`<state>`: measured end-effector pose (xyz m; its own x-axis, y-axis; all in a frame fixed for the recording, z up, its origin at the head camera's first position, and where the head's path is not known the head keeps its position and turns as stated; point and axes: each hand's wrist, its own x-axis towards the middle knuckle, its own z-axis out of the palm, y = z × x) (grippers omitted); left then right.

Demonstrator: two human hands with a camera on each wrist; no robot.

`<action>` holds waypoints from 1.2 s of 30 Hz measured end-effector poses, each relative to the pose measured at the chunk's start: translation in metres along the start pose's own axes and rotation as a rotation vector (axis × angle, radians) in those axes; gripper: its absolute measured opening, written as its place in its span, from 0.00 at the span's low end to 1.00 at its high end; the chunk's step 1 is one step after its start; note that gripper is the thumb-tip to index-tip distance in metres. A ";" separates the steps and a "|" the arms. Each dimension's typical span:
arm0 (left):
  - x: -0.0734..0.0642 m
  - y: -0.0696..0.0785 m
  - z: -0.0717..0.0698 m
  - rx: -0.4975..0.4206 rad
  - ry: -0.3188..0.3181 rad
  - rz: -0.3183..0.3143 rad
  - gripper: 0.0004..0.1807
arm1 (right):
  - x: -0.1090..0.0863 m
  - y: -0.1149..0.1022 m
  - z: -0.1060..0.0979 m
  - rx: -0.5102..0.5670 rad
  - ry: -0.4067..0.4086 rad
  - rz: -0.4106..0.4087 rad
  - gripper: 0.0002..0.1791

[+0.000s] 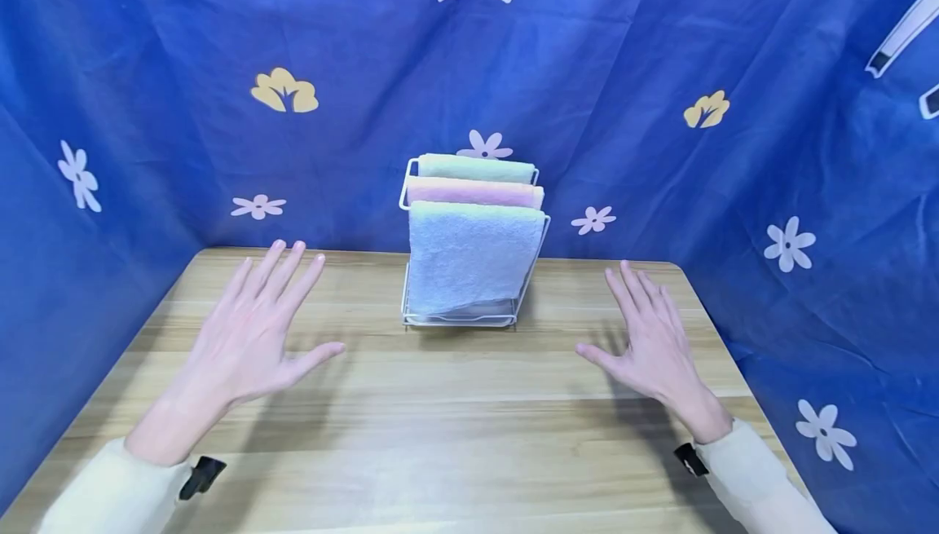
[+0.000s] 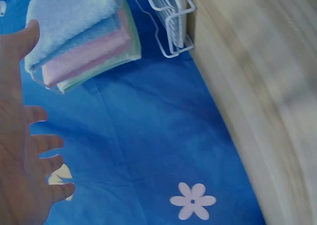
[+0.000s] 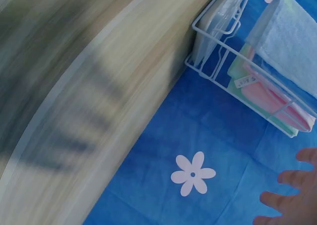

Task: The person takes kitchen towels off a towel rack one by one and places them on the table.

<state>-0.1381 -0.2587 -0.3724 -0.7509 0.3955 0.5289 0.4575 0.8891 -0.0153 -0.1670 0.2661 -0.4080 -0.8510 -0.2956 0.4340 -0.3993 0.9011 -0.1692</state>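
Observation:
A white wire rack (image 1: 459,320) stands at the far middle of the table. Three folded towels hang over its bars: a blue towel (image 1: 473,257) in front, a pink towel (image 1: 473,192) behind it and a pale green towel (image 1: 477,167) at the back. To the left of the rack, my left hand (image 1: 253,338) is held with fingers spread and touches nothing. On the other side my right hand (image 1: 649,338) is likewise spread, apart from the rack. In the right wrist view a small white tag (image 3: 244,81) shows by the pink and green towels.
The wooden table (image 1: 411,452) ends at a blue cloth backdrop (image 1: 352,110) printed with flowers and animal legs. That cloth also hangs along the left and right sides. A white tray (image 3: 210,29) sits in the rack's base.

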 end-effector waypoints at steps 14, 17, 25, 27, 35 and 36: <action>0.041 0.022 -0.014 -0.023 0.073 0.077 0.57 | 0.017 -0.019 -0.003 0.246 0.035 0.051 0.59; 0.051 0.028 -0.018 -0.045 0.080 0.088 0.56 | 0.022 -0.024 0.000 0.299 0.072 0.048 0.56; 0.072 0.042 -0.021 -0.071 0.133 0.138 0.54 | 0.036 -0.036 0.006 0.494 0.194 0.037 0.44; 0.077 0.045 -0.021 -0.072 0.154 0.160 0.53 | 0.041 -0.040 0.006 0.573 0.223 0.043 0.40; 0.097 0.051 -0.018 -0.076 0.194 0.242 0.41 | 0.059 -0.051 0.009 0.892 0.328 0.048 0.27; 0.100 0.052 -0.018 -0.075 0.194 0.248 0.41 | 0.061 -0.051 0.010 0.927 0.338 0.050 0.26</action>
<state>-0.1805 -0.1770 -0.3048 -0.5102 0.5403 0.6691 0.6543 0.7488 -0.1057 -0.2018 0.1986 -0.3818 -0.7893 -0.0277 0.6133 -0.5979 0.2619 -0.7576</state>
